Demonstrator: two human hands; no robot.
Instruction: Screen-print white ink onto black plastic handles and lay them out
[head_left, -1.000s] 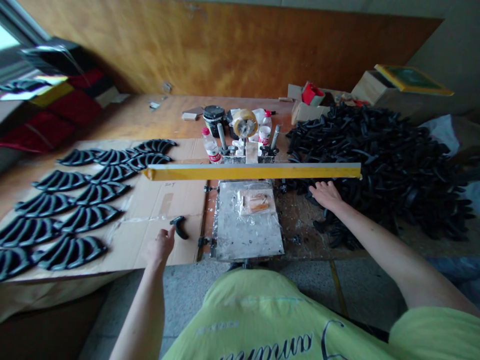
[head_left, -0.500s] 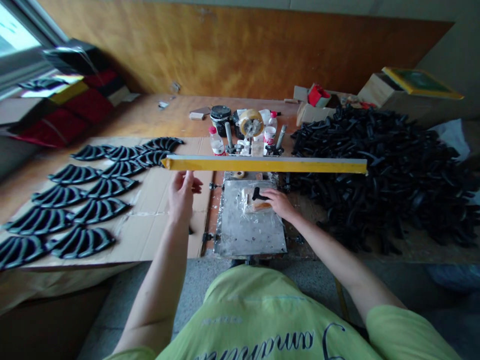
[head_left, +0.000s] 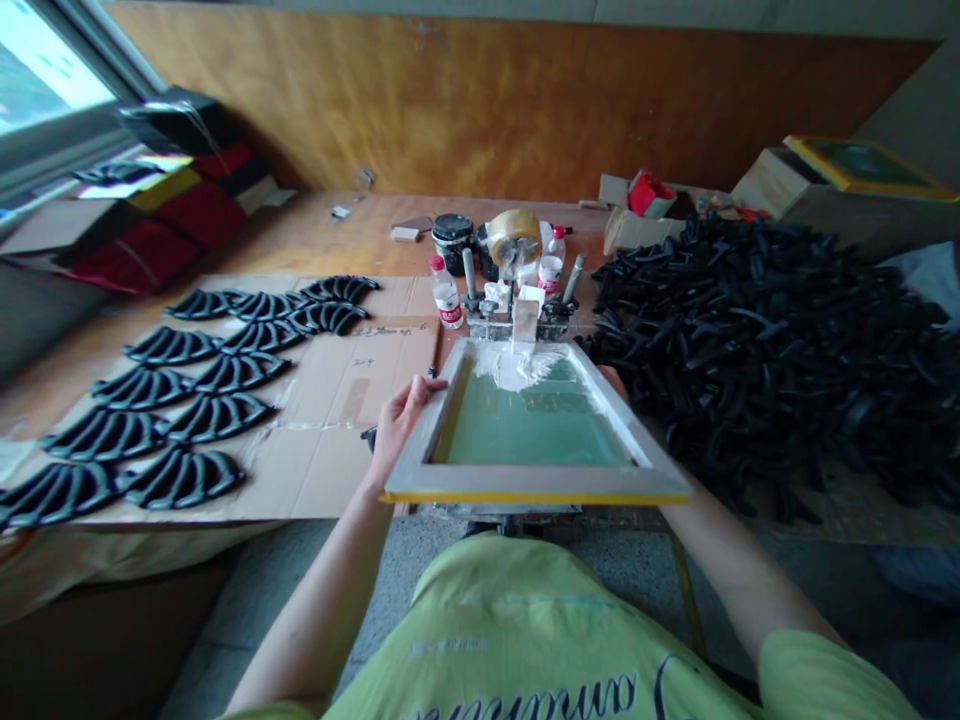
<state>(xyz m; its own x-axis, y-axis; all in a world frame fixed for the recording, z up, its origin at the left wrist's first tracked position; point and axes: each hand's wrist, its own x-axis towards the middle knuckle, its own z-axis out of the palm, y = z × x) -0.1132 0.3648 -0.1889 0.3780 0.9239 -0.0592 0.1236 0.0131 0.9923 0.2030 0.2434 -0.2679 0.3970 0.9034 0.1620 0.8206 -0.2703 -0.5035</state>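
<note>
A screen-printing frame [head_left: 532, 480] with green mesh lies lowered in front of me, its near edge yellow along the side. White ink [head_left: 517, 368] is smeared at the far end of the mesh. My left hand [head_left: 401, 420] is closed at the frame's left rail. My right hand [head_left: 615, 383] is at the right rail, mostly hidden beneath it, so its fingers do not show. A small black piece [head_left: 367, 437] pokes out beside my left wrist; whether I hold it is unclear. The metal plate under the frame is almost wholly covered.
Black fan-shaped ribbed parts [head_left: 184, 478] lie in rows on cardboard [head_left: 322, 400] to the left. A large heap of black parts [head_left: 750, 350] fills the right. Behind the frame stand a clamp [head_left: 517, 325], a red-capped bottle [head_left: 446, 295], a tape roll [head_left: 514, 238] and a black tub [head_left: 452, 240].
The frame has swung down from its raised, edge-on position over the plate. My right hand has gone from a black piece on the plate to the frame's right side; my left hand has moved slightly nearer.
</note>
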